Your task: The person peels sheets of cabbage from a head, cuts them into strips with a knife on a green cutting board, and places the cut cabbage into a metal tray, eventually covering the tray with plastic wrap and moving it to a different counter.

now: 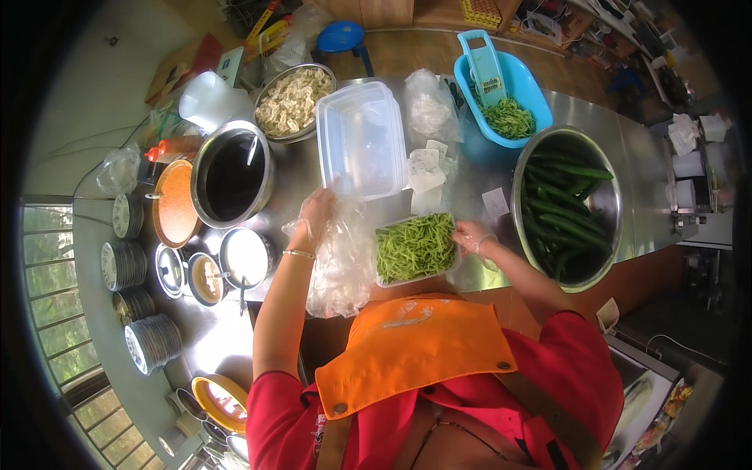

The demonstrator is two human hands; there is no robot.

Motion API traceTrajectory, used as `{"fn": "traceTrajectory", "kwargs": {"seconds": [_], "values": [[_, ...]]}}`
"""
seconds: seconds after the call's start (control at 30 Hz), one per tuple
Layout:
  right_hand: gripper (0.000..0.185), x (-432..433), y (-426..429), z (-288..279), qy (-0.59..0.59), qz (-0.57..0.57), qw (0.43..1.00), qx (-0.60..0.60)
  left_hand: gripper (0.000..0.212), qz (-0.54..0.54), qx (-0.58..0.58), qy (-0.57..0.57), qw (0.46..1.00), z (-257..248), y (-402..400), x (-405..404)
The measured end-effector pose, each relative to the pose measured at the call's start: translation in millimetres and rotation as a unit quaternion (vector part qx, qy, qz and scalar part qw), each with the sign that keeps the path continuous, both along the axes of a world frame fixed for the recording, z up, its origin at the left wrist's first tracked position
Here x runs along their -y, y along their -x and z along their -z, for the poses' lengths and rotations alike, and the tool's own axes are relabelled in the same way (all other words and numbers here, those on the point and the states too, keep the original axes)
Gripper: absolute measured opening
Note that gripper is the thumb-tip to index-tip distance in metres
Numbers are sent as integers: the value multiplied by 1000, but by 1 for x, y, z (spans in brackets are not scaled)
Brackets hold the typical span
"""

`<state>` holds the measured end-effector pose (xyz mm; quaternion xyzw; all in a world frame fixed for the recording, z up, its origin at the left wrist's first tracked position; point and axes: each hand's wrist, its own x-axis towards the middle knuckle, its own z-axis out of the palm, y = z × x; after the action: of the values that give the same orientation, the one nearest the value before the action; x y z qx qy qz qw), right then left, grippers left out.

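My right hand, in a thin clear plastic glove, grips the right rim of a clear plastic container. Shredded cucumber fills it in a heap. My left hand, also gloved, is at the near left corner of a stack of translucent plastic containers; its fingertips are partly blurred against the plastic, so any grip is unclear. Below that stack, a crumpled clear plastic bag lies to the right of my left forearm and hangs over the table's front edge.
Whole cucumbers lie in a steel bowl at right. Behind it, a blue basin holds shreds and a grater. A pot of dark liquid, a bowl of pale pieces and stacked plates stand at left. Paper slips lie mid-table.
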<state>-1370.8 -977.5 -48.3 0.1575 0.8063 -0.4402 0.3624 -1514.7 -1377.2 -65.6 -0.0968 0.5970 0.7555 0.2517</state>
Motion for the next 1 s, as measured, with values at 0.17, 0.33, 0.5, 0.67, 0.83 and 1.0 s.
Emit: {"fn": "traceTrajectory", "kwargs": {"seconds": [0.17,0.33,0.5,0.67,0.83,1.0], "values": [[21,37,-37,31,197,280,939,26,43,-44,-8,69,997,-135,-85,42],[14,124,-1,18,302,468,827,80,20,-2,-261,432,863,-137,-157,92],[9,186,66,29,401,575,713,13,14,-5,-107,438,893,-123,-212,114],[7,183,155,96,281,427,850,-126,26,-37,-94,430,897,-128,-241,110],[8,166,247,84,391,618,680,-54,45,-154,44,243,957,-145,-246,98],[15,163,280,93,356,560,746,-57,50,-202,46,66,976,-123,-239,78]]}}
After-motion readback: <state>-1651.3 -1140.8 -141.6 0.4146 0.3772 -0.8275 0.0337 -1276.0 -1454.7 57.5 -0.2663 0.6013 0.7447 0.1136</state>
